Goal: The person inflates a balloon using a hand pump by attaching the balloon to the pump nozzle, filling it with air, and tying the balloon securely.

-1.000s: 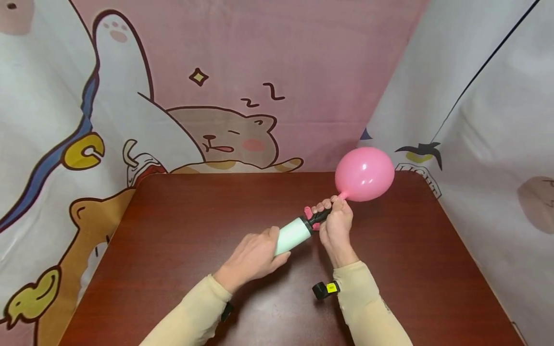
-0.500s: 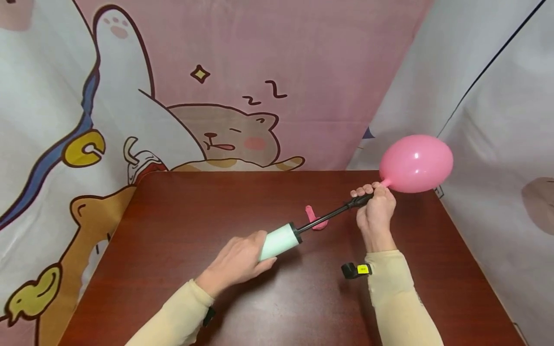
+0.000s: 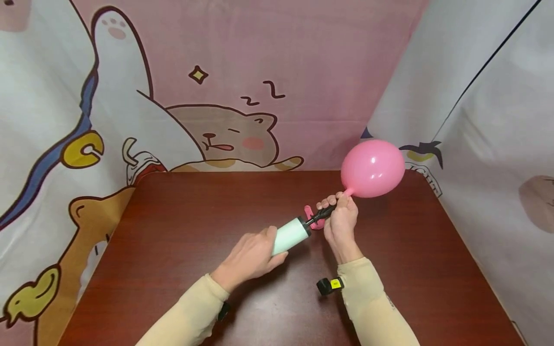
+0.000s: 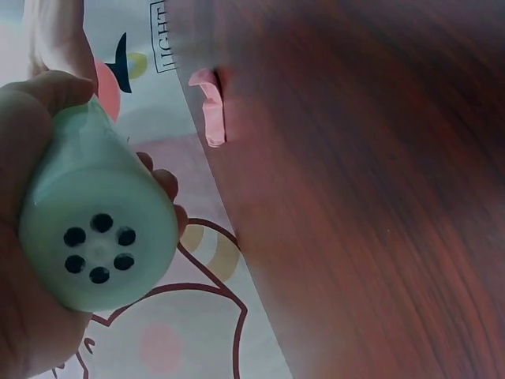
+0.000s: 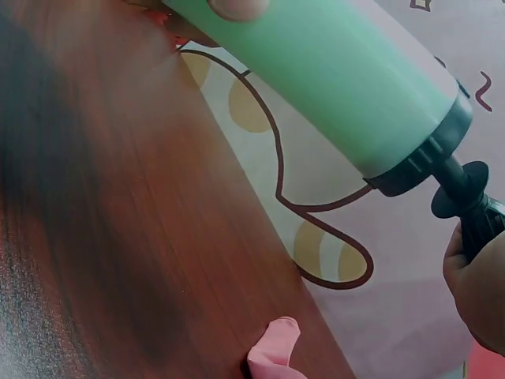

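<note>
My left hand (image 3: 251, 254) grips the mint-green barrel of a balloon pump (image 3: 289, 236); in the left wrist view the end of the pump (image 4: 99, 245) shows a ring of several dark holes. My right hand (image 3: 342, 223) holds the pump's black handle (image 3: 326, 211) and pinches the neck of a pink inflated balloon (image 3: 373, 168) at its tip. Only a short stretch of the rod shows between barrel and handle; in the right wrist view the black collar (image 5: 426, 154) sits close to the handle's flange. Behind the handle, a flat pink balloon (image 3: 319, 225) lies on the table.
The brown wooden table (image 3: 195, 206) spreads beneath both hands. A pink cartoon cloth (image 3: 329, 72) hangs along its far edge, with a white cloth (image 3: 484, 120) at the right. Cameras on straps sit at both wrists.
Half a second ago the rod was drawn far out, with the right hand and balloon farther right. Now they are back left and the rod is mostly inside the barrel.
</note>
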The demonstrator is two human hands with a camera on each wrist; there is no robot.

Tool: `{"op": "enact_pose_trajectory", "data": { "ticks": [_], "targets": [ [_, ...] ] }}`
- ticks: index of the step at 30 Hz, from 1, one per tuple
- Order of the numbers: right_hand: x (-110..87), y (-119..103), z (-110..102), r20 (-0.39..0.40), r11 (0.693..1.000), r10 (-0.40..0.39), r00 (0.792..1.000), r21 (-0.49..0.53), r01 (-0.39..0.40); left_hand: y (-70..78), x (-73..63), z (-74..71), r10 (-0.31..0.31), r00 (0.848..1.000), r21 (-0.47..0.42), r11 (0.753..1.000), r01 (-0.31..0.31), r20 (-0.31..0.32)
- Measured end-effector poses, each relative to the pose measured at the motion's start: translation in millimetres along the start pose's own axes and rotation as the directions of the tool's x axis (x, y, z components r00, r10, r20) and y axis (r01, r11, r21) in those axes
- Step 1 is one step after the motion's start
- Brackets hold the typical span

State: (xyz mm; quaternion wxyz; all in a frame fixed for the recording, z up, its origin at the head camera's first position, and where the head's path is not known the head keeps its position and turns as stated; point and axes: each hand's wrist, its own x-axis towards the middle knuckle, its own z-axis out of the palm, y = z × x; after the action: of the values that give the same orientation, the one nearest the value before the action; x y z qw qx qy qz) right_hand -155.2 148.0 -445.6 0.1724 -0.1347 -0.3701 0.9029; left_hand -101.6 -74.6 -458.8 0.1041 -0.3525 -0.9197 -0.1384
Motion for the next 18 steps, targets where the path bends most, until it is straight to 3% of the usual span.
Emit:
{"op": "enact_pose_trajectory", "data": {
  "ticks": [5,13,18],
  "targets": [
    [8.6,-12.4,-3.0,0.007,1.000,0.000,1.000,-0.016,0.001,-1.5,-2.1,-2.4,0.008,1.000,-0.023,1.000,-0.008,-0.010],
    [31.7,-48.2,-17.2,-0.053,0.995,-0.070,0.996,0.067,0.073,-11.0,-17.5,-10.2,0.034,0.999,-0.013,0.999,-0.034,-0.007],
    [30.8,-43.1,-14.2,-0.051,0.995,-0.068,0.996,0.066,0.071,-13.8,-19.1,-12.1,0.047,0.999,0.013,0.999,-0.046,-0.018]
  ]
}}
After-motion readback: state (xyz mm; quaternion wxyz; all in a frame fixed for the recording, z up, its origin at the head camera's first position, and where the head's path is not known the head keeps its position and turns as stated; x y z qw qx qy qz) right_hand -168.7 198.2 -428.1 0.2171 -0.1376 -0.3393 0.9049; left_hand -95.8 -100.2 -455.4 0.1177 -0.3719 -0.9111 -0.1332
